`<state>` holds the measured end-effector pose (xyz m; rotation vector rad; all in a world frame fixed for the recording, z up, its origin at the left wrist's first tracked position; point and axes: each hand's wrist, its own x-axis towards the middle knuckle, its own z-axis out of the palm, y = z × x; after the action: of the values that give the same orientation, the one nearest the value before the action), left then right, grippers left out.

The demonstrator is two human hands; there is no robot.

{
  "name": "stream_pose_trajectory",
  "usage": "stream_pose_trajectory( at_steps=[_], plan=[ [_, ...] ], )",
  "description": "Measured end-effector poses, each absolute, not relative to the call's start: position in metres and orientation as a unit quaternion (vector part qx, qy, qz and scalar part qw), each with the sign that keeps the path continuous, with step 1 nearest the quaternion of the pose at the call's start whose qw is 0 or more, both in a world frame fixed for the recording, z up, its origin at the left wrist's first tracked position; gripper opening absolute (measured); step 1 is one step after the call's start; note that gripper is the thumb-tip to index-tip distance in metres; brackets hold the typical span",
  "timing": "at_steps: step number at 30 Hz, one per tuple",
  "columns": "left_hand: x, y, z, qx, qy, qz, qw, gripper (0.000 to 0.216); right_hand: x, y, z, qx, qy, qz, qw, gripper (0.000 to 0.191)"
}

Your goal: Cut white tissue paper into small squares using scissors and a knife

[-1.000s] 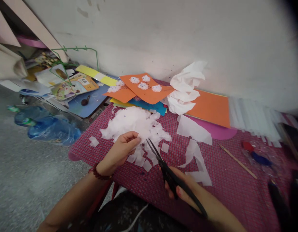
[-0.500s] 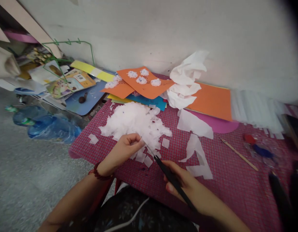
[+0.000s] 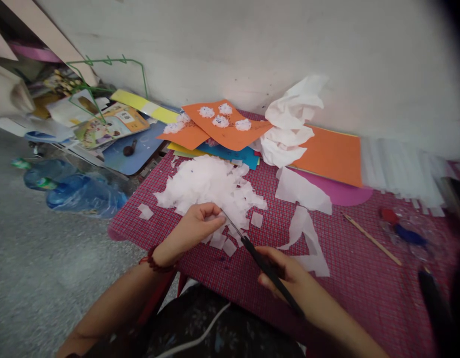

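Observation:
In my right hand [image 3: 285, 273] is a pair of black-handled scissors [image 3: 265, 268], seen edge-on, the thin metal blade pointing up and left. My left hand [image 3: 198, 226] is closed in a pinch at the blade's tip; whatever lies between its fingertips is too small to make out. Just beyond both hands rises a heap of small white paper pieces [image 3: 203, 181]. Several loose white squares [image 3: 229, 247] lie on the cloth below the blade. Right of the heap are larger cut sheets of thin white paper [image 3: 304, 191].
Orange cards with white paper tufts [image 3: 230, 134] lie behind the heap, beside crumpled white paper [image 3: 289, 124]. A wooden stick [image 3: 371, 238] and a clear plastic item [image 3: 411, 233] are at right. Books [image 3: 111, 127] and a green wire rack [image 3: 107, 60] stand left; bottles [image 3: 71, 189] are on the floor.
The whole view has shifted slightly, with most things a little further right. Both hands keep nearly the same pose, the left pinching at the blade tip and the right on the scissors.

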<state>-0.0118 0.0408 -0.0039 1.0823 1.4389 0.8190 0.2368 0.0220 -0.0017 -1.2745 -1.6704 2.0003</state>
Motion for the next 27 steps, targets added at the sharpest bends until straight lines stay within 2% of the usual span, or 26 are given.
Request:
stream_pose_trajectory(
  at_steps=[6, 14, 19, 27],
  plan=[
    [-0.017, 0.038, -0.014, 0.328, 0.545, 0.434, 0.639, 0.030, 0.241, 0.024, -0.006, -0.430, -0.557, 0.701, 0.115, 0.071],
    [-0.022, 0.040, -0.010, 0.323, 0.545, 0.529, 0.565, 0.038, 0.261, 0.026, -0.013, -0.361, -0.612, 0.691, 0.128, 0.075],
    [-0.019, 0.040, -0.007, 0.376, 0.558, 0.504, 0.542, 0.041, 0.258, 0.024, -0.001, -0.369, -0.619, 0.688, 0.087, 0.081],
    [-0.011, 0.038, -0.004, 0.436, 0.585, 0.459, 0.507, 0.043, 0.241, 0.025, 0.006, -0.399, -0.600, 0.689, 0.078, 0.064]
  ],
)
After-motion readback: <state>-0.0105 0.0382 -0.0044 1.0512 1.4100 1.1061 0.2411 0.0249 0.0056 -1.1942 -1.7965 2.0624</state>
